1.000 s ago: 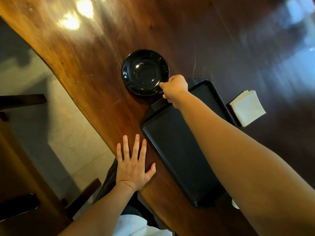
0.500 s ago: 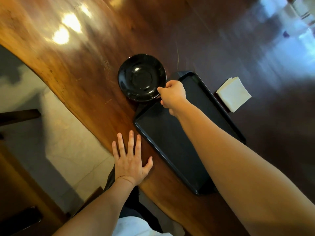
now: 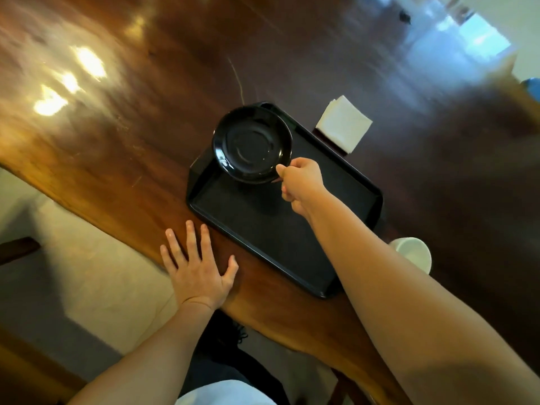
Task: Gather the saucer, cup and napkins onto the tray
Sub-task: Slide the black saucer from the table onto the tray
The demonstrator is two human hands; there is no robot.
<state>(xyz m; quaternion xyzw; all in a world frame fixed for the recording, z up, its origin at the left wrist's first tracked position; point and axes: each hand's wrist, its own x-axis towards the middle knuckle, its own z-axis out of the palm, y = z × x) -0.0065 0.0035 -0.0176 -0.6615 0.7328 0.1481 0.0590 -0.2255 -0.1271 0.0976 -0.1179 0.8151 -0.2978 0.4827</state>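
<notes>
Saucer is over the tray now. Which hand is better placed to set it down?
Right. The right hand already pinches the saucer by its near rim, held above the tray's far corner. The left hand lies flat on the table, beside the tray's near edge.

Café or dining room: polished live-edge wooden surface (image 3: 122, 147), black serving tray (image 3: 263, 235), napkins (image 3: 344, 127), tiled floor (image 3: 87, 273).

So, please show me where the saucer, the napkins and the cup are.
saucer (image 3: 251, 144), head view, on its centre well.
napkins (image 3: 344, 127), head view, on the top sheet.
cup (image 3: 413, 252), head view, on its visible white rim.
</notes>
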